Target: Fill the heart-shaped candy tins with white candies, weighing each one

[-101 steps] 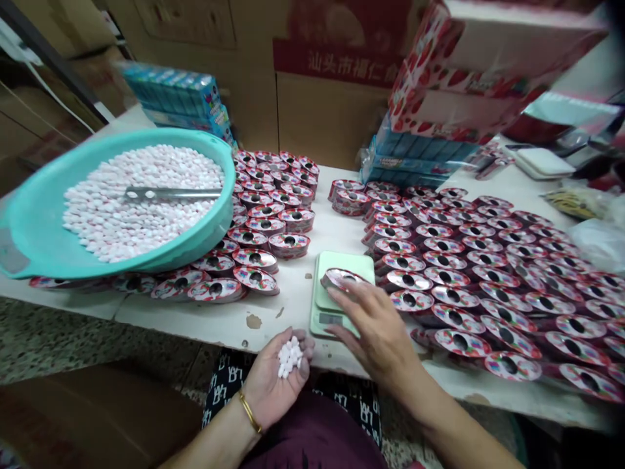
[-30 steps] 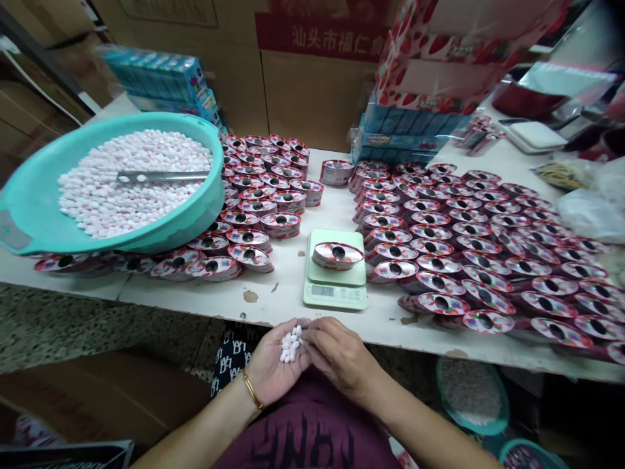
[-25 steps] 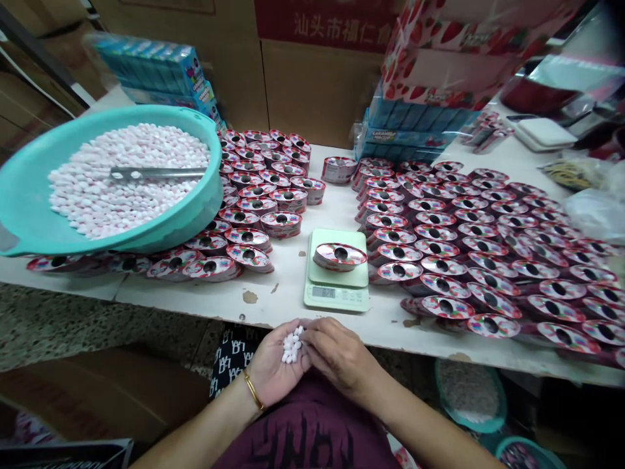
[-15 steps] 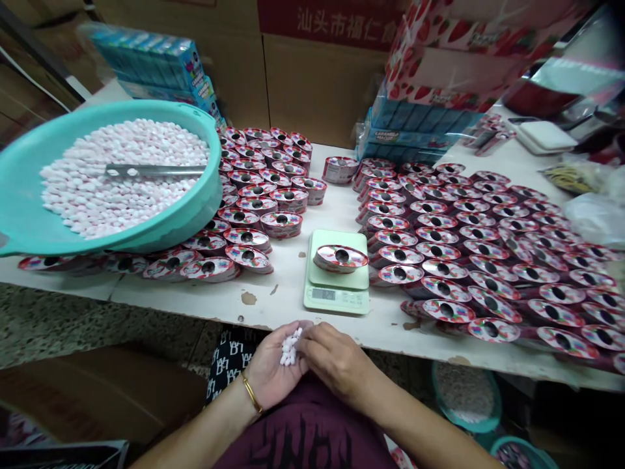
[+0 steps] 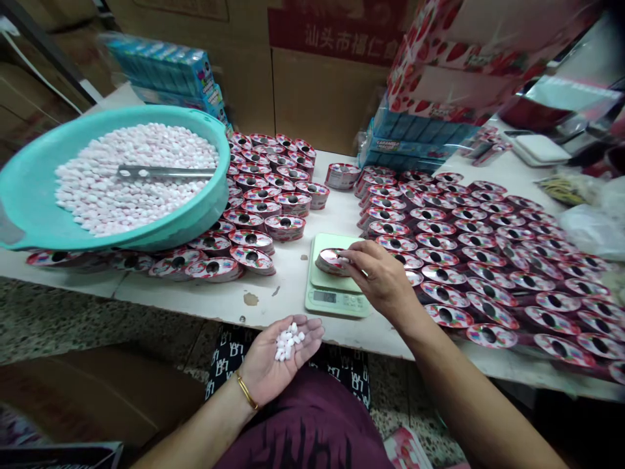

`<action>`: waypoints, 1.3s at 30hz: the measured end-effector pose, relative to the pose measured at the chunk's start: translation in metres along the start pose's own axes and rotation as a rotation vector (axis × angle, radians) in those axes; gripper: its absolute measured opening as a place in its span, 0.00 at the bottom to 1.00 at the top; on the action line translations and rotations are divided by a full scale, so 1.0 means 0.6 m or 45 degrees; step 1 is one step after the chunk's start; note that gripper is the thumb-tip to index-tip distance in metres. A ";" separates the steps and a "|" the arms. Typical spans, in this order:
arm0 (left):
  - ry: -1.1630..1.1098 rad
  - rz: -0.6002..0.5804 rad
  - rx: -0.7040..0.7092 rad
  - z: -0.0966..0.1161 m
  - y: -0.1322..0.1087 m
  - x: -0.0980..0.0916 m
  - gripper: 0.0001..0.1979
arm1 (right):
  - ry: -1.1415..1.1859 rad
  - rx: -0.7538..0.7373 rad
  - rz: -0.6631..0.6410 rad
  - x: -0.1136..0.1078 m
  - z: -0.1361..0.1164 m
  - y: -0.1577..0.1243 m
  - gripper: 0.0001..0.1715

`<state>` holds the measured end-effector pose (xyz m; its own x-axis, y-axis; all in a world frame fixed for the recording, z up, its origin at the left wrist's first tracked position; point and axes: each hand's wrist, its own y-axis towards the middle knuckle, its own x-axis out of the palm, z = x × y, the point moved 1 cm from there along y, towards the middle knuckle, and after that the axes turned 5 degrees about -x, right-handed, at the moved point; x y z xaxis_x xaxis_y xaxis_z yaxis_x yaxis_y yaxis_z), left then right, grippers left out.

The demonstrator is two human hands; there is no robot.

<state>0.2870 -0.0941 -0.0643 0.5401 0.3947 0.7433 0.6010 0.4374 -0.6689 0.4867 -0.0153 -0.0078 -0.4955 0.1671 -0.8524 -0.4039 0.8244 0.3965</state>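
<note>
My left hand (image 5: 271, 368) lies palm up below the table edge, cupped around a small heap of white candies (image 5: 288, 340). My right hand (image 5: 383, 280) reaches over a pale green scale (image 5: 336, 301), its fingertips pinched together on top of the red-and-silver tin (image 5: 327, 262) that sits on the scale pan. What the fingertips pinch is too small to make out. The scale's display faces me, unreadable.
A teal basin (image 5: 29, 215) of pink-white candies with a metal scoop (image 5: 166, 172) rests on tins at the left. Several same tins (image 5: 488, 241) cover the white table (image 5: 195, 299) right of the scale, more (image 5: 263, 208) left. Blue cartons (image 5: 166, 68) and strawberry-print boxes (image 5: 454, 71) stand behind.
My right hand left the candies in my left palm and moved up to the tin on the scale. My left hand stays cupped with the candies.
</note>
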 end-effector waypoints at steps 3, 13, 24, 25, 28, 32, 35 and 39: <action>0.000 -0.003 0.005 0.000 -0.004 0.001 0.08 | 0.058 0.000 0.063 -0.006 -0.021 -0.011 0.11; -0.058 0.055 -0.089 -0.029 0.004 -0.009 0.10 | 0.218 -0.130 -0.453 0.070 -0.165 -0.127 0.18; 0.056 -0.016 -0.061 -0.035 0.003 0.001 0.09 | 0.415 -0.008 -0.488 0.057 -0.134 -0.129 0.09; 0.075 -0.019 -0.029 -0.033 0.004 0.003 0.10 | 0.415 -0.008 -0.462 0.059 -0.132 -0.130 0.09; 0.102 -0.010 0.042 -0.028 0.009 0.007 0.11 | 0.334 -0.039 -0.441 0.066 -0.133 -0.134 0.10; 0.080 0.010 0.064 -0.019 0.012 0.015 0.11 | 0.306 -0.139 -0.331 0.056 -0.135 -0.128 0.11; 0.049 0.014 0.090 -0.011 0.008 0.020 0.10 | 0.313 -0.147 -0.134 0.029 -0.114 -0.099 0.12; 0.043 -0.014 0.048 -0.001 -0.003 0.027 0.11 | 0.090 -0.039 0.127 0.000 -0.058 -0.039 0.10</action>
<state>0.2950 -0.0892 -0.0510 0.5535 0.3623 0.7499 0.5850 0.4718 -0.6597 0.4694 -0.0536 -0.0051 -0.5868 0.2078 -0.7826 -0.3730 0.7885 0.4890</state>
